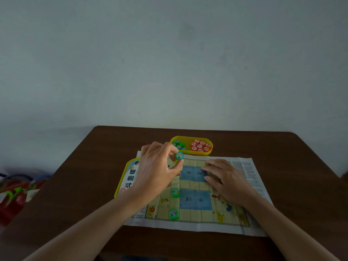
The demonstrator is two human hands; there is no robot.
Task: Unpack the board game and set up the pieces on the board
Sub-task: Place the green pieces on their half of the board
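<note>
A paper game board (pixel 195 217) with yellow squares and two blue patches lies spread on the brown table. My left hand (pixel 158 170) pinches a green round piece (pixel 179 156) between thumb and fingertips, just above the board's far left part. My right hand (pixel 226 178) lies flat with straight fingers on the board's right half. Two green pieces stand on the board, one (pixel 175 193) mid-left and one (pixel 173 214) near the front edge. Behind the board, a yellow oval tray (pixel 191 152) holds several green pieces (pixel 178 145) on its left and several red pieces (pixel 200 145) on its right.
The yellow box lid (pixel 128 178) with printed characters lies partly under the board's left side and my left wrist. A red and green bag (pixel 15 194) sits off the table's left edge. A plain wall rises behind the table (pixel 94 166).
</note>
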